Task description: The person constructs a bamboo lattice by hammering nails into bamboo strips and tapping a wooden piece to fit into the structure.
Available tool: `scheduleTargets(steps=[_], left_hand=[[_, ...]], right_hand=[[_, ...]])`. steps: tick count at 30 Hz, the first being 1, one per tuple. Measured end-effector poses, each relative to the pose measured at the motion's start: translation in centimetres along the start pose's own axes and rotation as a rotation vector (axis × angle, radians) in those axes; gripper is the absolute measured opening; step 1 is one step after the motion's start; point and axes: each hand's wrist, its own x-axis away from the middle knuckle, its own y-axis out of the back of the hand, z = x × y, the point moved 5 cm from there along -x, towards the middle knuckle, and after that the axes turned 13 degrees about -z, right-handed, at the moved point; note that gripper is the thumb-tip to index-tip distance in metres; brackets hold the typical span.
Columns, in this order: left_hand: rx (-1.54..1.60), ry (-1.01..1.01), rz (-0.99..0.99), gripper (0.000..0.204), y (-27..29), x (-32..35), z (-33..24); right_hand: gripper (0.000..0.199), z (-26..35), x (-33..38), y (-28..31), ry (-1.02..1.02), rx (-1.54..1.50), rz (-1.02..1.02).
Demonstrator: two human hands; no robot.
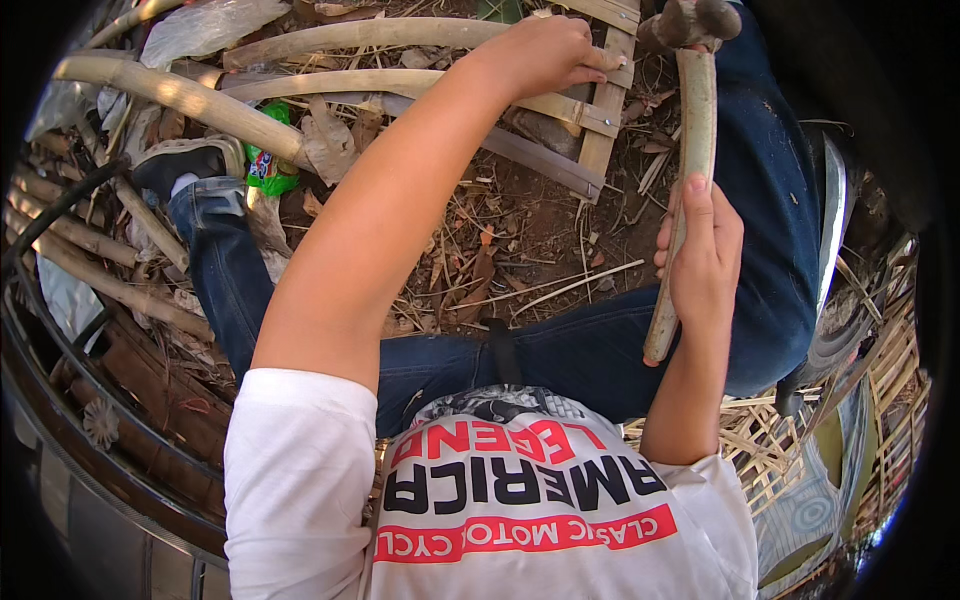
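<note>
A long bamboo stick (688, 180) was gripped tight by the right hand (703, 255), above the knee. The left hand (545, 52) was pressed flat on a bamboo frame (600, 110) beyond the stick. A splinter could be caught if the stick slid.

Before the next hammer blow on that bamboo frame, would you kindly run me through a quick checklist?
1. Right hand grips the hammer handle: ok.
2. Left hand steadies the frame: ok.
3. Left fingers away from the hammer head: not ok, they lie close beside it.
4. Nail in place: cannot tell.
5. Frame lies flat on the ground: cannot tell.
6. Legs away from the frame: ok.
</note>
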Motion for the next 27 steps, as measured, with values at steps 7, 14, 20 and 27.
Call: scheduleTargets(steps=[7,14,20,27], left_hand=[[0.108,-0.004,0.008,0.017,2.8,-1.9,-0.4],[0.027,-0.016,0.055,0.022,0.9,-1.1,-0.6],[0.055,0.002,0.016,0.021,0.7,-1.0,-0.7],[-0.051,0.012,0.031,0.022,0.4,-1.0,0.2]], right_hand=[[0.046,-1.9,-0.5,-0.7,-0.021,0.099,0.068],[0.046,-2.9,-1.4,-0.7,0.0,0.148,0.064],[0.042,1.1,0.2,0.5,0.037,-0.05,-0.024],[0.044,0.0,-0.2,0.0,0.038,0.086,0.038]])
